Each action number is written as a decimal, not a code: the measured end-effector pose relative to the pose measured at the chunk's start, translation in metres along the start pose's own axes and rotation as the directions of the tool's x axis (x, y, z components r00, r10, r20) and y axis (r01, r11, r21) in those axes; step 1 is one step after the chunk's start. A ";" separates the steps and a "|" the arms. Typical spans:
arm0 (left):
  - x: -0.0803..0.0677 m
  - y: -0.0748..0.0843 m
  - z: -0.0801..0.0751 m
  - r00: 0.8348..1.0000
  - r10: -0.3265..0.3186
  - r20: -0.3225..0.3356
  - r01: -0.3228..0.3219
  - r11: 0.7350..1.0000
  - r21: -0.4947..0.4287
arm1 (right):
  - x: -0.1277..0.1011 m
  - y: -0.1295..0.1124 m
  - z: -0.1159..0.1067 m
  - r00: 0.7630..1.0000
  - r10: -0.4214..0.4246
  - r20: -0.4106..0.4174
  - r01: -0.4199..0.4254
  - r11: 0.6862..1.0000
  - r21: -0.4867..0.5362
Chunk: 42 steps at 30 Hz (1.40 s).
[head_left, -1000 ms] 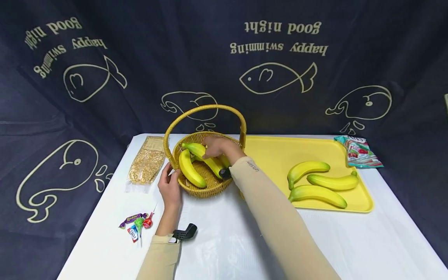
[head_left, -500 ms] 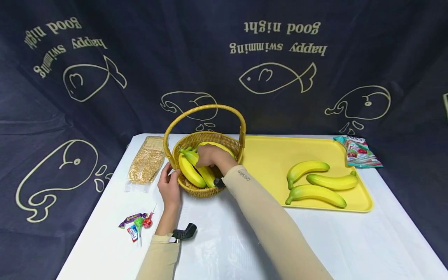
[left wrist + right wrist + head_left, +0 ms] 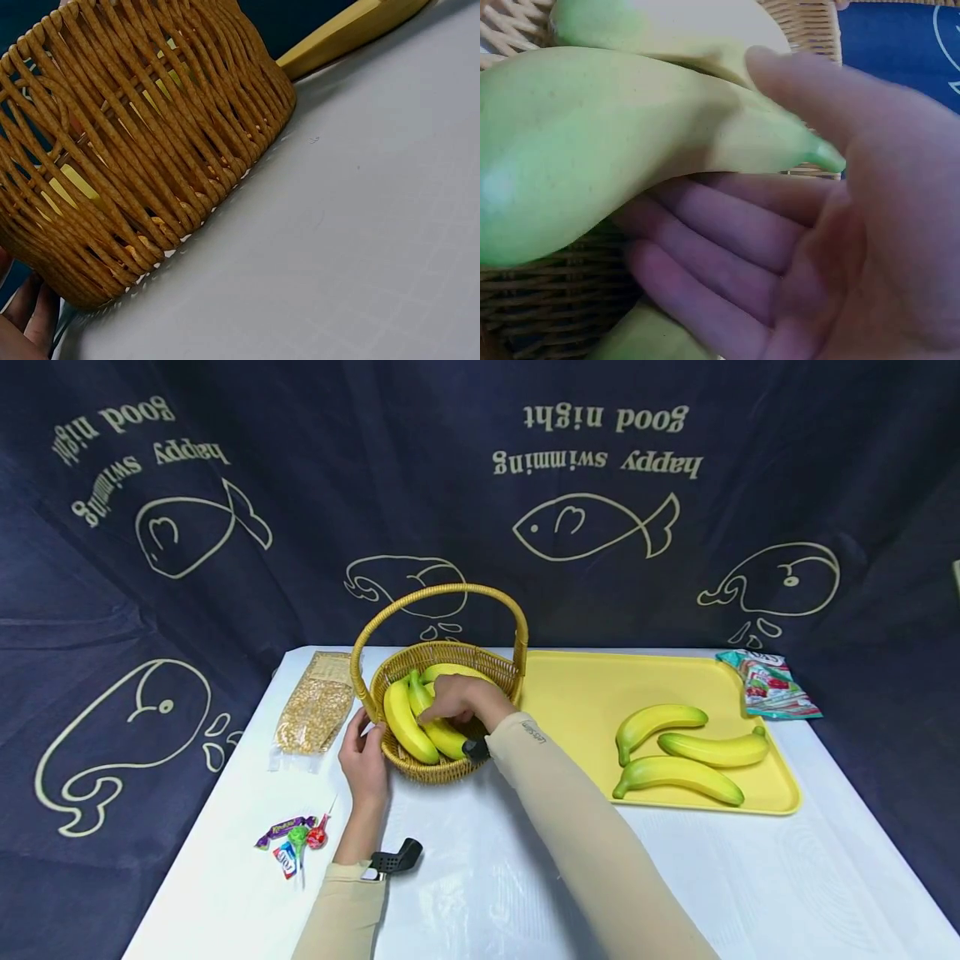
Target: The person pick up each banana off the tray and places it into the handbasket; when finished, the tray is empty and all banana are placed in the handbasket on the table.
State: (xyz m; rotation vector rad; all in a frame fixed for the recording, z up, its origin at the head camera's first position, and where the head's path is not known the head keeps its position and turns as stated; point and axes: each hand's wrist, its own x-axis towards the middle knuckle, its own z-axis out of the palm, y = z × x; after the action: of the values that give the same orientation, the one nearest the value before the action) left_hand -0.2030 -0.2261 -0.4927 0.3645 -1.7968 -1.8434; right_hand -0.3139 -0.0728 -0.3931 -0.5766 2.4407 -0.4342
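In the head view, a wicker basket (image 3: 427,772) with a tall arched handle holds several yellow bananas. My left hand (image 3: 365,764) holds its left side, below the handle's foot; in the left wrist view, fingers (image 3: 37,322) show at the lower wall. Inside the basket, my right hand (image 3: 461,697) grips a banana (image 3: 446,742), its green stem pointing up and left. The right wrist view has the thumb above this banana (image 3: 615,120) and the curled fingers below it. Close alongside lies another banana (image 3: 405,722); a further one (image 3: 453,672) lies behind, partly hidden by the hand.
Right of the basket, a yellow tray (image 3: 577,693) carries three bananas (image 3: 678,777). A teal snack bag (image 3: 768,685) overlaps its far right corner. A bag of grains (image 3: 311,714) lies left of the basket, with candies and lollipops (image 3: 297,839) nearer the front.
The right hand has shifted its banana left, then turned it to lie alongside the left banana. A banana at the back of the basket has come into sight. The left hand has stayed put.
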 end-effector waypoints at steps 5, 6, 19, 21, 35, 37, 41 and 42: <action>-0.008 0.021 0.002 1.000 0.013 0.003 -0.013 1.000 0.028 | -0.005 -0.002 -0.005 0.997 -0.012 -0.071 0.005 0.995 -0.098; -0.009 0.023 0.002 1.000 0.014 0.002 -0.014 0.999 0.029 | -0.006 -0.003 -0.006 0.996 -0.016 -0.084 0.005 0.992 -0.123; 0.005 -0.010 0.002 0.999 0.028 -0.016 -0.028 1.000 0.002 | -0.006 -0.002 -0.005 0.999 0.001 -0.036 -0.005 0.994 -0.108; 0.005 -0.010 0.002 0.999 0.032 -0.019 -0.032 0.999 0.006 | -0.006 -0.001 -0.006 0.999 -0.002 -0.039 -0.002 0.995 -0.102; 0.005 -0.009 0.002 0.999 0.040 -0.025 -0.040 0.999 0.010 | -0.020 0.018 -0.014 0.976 -0.196 -0.100 0.199 0.980 0.023; 0.004 -0.009 0.002 0.999 0.038 -0.027 -0.038 0.999 0.007 | -0.027 0.023 -0.017 0.967 -0.229 -0.110 0.232 0.973 0.012; 0.003 -0.010 0.001 0.999 0.034 -0.020 -0.034 0.999 0.011 | -0.047 0.040 -0.021 0.936 -0.317 -0.152 0.315 0.948 -0.038; 0.002 -0.010 0.001 0.999 0.034 -0.019 -0.033 0.999 0.012 | -0.053 0.046 -0.021 0.924 -0.340 -0.175 0.338 0.940 -0.042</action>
State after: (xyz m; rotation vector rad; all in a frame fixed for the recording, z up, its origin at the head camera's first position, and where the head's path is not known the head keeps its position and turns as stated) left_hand -0.2073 -0.2271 -0.5020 0.3533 -1.7914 -1.8010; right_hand -0.3017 -0.0040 -0.3714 -1.0126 2.5176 -0.6375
